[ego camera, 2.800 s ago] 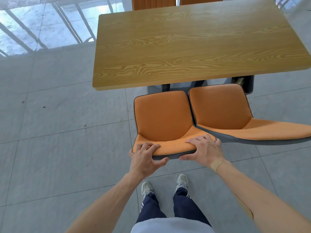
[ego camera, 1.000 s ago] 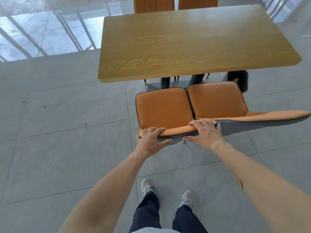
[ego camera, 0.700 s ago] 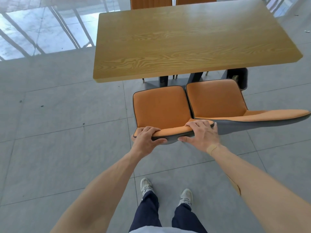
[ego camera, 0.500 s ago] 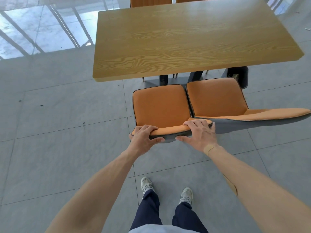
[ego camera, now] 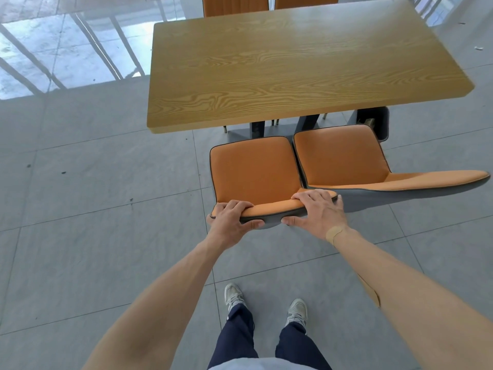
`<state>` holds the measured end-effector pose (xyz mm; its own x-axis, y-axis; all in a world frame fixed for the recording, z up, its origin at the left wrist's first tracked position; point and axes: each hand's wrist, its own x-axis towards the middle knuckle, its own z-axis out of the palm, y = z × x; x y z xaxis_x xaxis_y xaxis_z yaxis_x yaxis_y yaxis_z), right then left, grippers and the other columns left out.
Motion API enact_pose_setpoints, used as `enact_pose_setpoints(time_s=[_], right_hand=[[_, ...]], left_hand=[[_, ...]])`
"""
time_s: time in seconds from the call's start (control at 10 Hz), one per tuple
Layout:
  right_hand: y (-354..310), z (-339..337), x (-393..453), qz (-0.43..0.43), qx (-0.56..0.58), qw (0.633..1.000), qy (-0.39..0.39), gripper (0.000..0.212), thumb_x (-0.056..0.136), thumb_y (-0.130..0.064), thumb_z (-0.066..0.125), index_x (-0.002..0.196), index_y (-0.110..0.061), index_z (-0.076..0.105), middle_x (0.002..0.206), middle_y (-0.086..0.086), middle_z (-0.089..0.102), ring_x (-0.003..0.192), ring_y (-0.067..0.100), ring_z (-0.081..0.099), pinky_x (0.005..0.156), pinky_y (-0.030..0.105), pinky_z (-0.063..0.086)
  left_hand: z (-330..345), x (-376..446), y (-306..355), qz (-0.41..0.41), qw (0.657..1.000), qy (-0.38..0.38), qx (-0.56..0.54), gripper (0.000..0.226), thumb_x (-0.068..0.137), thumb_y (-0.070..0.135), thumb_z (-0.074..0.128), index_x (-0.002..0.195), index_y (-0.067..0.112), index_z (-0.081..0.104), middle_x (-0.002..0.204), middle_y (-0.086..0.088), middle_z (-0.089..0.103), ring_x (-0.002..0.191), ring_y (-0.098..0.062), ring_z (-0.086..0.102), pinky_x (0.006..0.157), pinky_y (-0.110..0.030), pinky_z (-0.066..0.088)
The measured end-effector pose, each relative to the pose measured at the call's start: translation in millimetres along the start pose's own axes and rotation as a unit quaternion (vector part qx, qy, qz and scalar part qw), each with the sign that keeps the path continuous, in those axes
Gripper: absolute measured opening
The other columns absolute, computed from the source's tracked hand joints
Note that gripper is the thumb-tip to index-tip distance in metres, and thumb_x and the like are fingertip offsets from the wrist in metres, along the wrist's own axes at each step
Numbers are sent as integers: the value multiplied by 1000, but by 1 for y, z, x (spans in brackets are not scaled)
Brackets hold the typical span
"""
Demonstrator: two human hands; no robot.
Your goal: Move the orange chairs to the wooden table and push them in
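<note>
Two orange chairs stand side by side at the near edge of the wooden table [ego camera: 293, 62]. The left orange chair [ego camera: 253, 169] has its seat just short of the table edge, with a strip of floor showing between. My left hand [ego camera: 230, 220] grips the left end of its backrest top. My right hand [ego camera: 317, 210] grips the right end of the same backrest. The right orange chair [ego camera: 341, 156] touches the left one; its seat front sits near the table edge and its backrest stretches to the right.
Two more orange chair backs [ego camera: 234, 5] show beyond the table's far edge. Dark table legs [ego camera: 257, 128] stand under the near edge. Grey tiled floor [ego camera: 93, 209] lies all around, with a bright reflection at the upper left. My feet [ego camera: 234, 295] stand behind the chair.
The left chair has moved slightly forward toward the table with both hands still on its backrest. I have stepped back, so my arms are more stretched out.
</note>
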<state>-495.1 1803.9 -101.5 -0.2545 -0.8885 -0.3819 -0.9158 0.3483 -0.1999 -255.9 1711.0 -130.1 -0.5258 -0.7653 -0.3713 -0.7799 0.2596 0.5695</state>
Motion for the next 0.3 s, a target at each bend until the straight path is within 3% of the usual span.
enact_pose_setpoints(time_s=[0.1,0.2,0.3], right_hand=[[0,-11,-3,8,13,999,-37,74,79,-81,41,138,-39,38,147,-7,40,141,20,25,109,60,27],[4,-23,-7,14,39,998,-38,65,84,-73,46,137,-36,42,144,-6,45,136,20,34,105,54,39],[18,-45,-17,5,86,995,-45,53,88,-64,51,130,-32,51,133,-4,55,119,20,51,95,45,50]], left_hand=[[-10,-1,5,-25,998,-54,27,64,73,85,47,126,50,45,132,15,47,125,-19,32,101,-50,31],[-19,1,18,-51,993,-98,40,64,77,78,52,131,44,46,131,9,50,126,-22,37,104,-50,36],[-34,3,46,-70,987,-138,39,66,80,70,55,133,31,52,127,1,57,119,-25,49,103,-46,44]])
